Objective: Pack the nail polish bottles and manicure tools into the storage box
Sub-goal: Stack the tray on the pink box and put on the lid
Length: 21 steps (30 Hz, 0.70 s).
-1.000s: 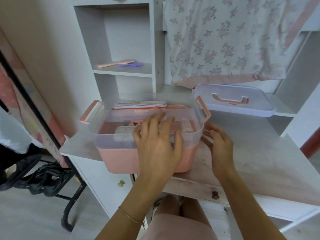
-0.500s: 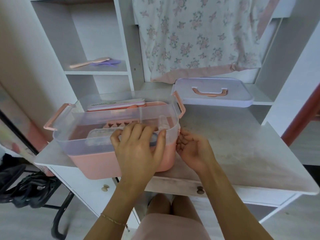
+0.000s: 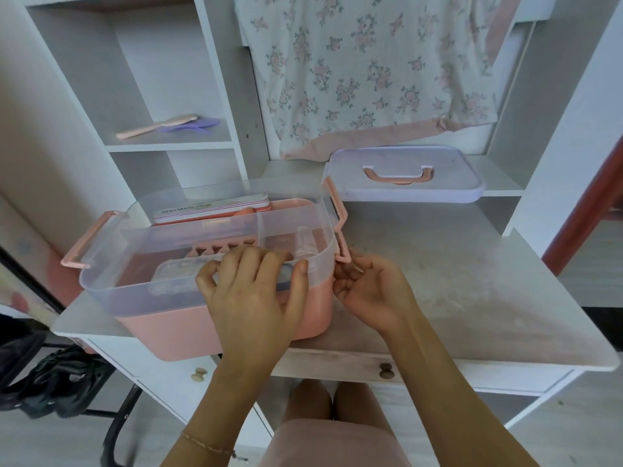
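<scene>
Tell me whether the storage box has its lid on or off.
Off. The storage box stands open-topped, with its clear tray exposed; the lid lies apart, behind it on the desk.

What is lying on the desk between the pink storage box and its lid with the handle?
Nothing: in the head view the desk is bare between the storage box and the lid, apart from the box's own side latch.
</scene>
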{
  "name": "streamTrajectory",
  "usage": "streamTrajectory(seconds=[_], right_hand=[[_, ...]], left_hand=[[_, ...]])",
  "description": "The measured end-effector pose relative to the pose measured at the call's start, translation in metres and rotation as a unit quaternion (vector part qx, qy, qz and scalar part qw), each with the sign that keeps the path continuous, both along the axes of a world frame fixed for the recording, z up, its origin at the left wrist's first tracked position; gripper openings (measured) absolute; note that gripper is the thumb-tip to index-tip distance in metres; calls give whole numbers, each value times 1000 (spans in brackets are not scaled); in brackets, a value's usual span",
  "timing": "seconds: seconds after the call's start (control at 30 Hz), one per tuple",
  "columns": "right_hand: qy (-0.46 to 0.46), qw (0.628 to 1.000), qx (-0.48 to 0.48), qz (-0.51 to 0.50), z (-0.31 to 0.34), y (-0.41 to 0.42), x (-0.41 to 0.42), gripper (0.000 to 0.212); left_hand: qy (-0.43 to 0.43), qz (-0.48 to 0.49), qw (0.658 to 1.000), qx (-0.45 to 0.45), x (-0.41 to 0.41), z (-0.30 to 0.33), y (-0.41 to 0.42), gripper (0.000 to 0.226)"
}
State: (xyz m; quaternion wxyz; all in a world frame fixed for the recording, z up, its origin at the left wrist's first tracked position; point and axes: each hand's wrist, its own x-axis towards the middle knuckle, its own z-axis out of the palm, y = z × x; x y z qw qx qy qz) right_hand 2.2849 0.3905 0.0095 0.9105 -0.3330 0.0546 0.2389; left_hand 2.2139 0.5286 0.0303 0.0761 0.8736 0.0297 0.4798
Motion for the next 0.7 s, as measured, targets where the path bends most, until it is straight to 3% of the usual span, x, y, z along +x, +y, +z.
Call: streamTrajectory(seconds=[0.1,0.23,0.37,0.53,0.7], right_hand=[[-108,993,-26,-44,-3,6,-3,32],[-264,939,-199,-93,-4,17,-12,34],[-327,896,-278,-115,-9,23,-19,30],[-403,830,-362,-129,-14,29,-18,66],[-416,809,-397,-121,-17,27,-15,51]], left_hand=[[5,1,1000,-6,1,1,-1,31],[3,-16,1000,-27,1,3,-1,33],[0,-41,998,-40,2,4,-1,33],[2,-64,997,-51,4,3,1,32],[17,-70,996,-55,3,2,4,32]])
